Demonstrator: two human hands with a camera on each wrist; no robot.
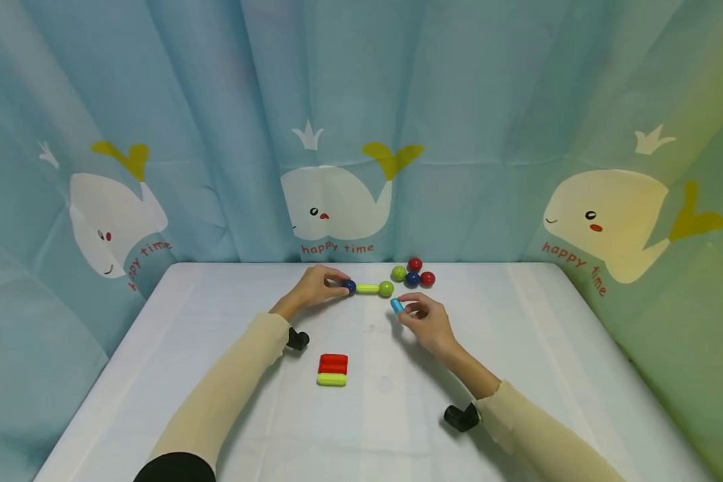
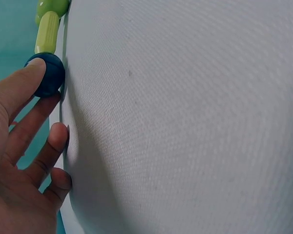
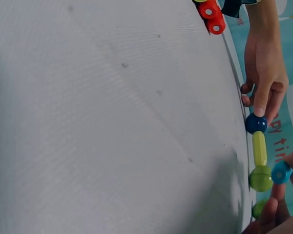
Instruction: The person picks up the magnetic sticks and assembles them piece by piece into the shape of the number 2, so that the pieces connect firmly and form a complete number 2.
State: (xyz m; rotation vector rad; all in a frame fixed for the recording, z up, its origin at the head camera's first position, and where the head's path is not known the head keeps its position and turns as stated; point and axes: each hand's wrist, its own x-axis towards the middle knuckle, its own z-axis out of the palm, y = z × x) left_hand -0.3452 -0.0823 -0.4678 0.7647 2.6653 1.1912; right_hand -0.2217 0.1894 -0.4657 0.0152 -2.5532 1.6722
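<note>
My left hand [image 1: 314,286] pinches a dark blue ball [image 2: 52,78] between thumb and finger, low at the white table. From that ball a yellow-green rod [image 1: 367,289] runs to a green ball [image 1: 386,289], the three lined up as one piece. A short light blue rod [image 1: 396,306] is held by the thumb and fingers of my right hand [image 1: 429,325], just to the near right of the green ball. In the right wrist view the end of the light blue rod [image 3: 282,173] shows a small pale disc and overlaps the green ball's edge.
Behind the right hand, near the table's far edge, sit two red balls [image 1: 428,279], another dark blue ball [image 1: 412,279] and another green ball [image 1: 398,273]. Two red rods [image 1: 333,364] and a yellow-green rod [image 1: 331,379] lie side by side nearer me. A whale-print curtain [image 1: 470,134] surrounds the table [image 1: 385,428].
</note>
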